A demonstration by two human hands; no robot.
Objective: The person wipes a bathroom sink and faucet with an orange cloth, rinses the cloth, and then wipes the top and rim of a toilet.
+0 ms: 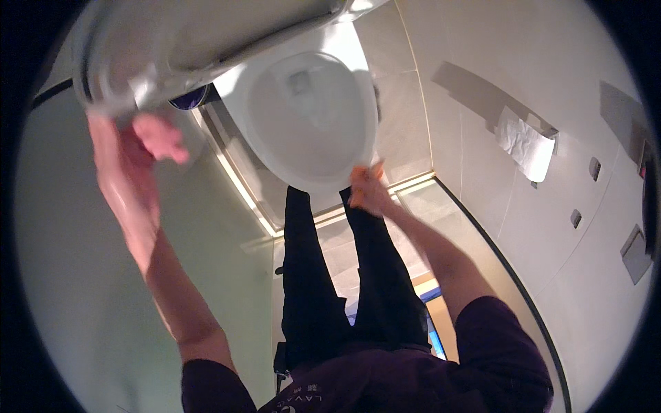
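A white toilet bowl (pixel 310 170) with its seat area in view stands right before me. The glossy, rounded piece at the upper left (pixel 196 36), perhaps the raised lid, runs across the top of the view. My left hand (pixel 131 155) is blurred at its lower left edge, thumb and fingers apart; whether it touches that piece I cannot tell. Over the front right rim of the bowl, my right hand (pixel 369 188) is closed on an orange cloth (pixel 361 178), whose parts show between and beside the fingers.
A toilet paper sheet (pixel 526 147) hangs from a holder on the right wall, near small wall fittings (pixel 595 169) and a square plate (pixel 636 254). A purple bin (pixel 191 98) stands left of the bowl. A greenish wall panel (pixel 222 248) borders the left side.
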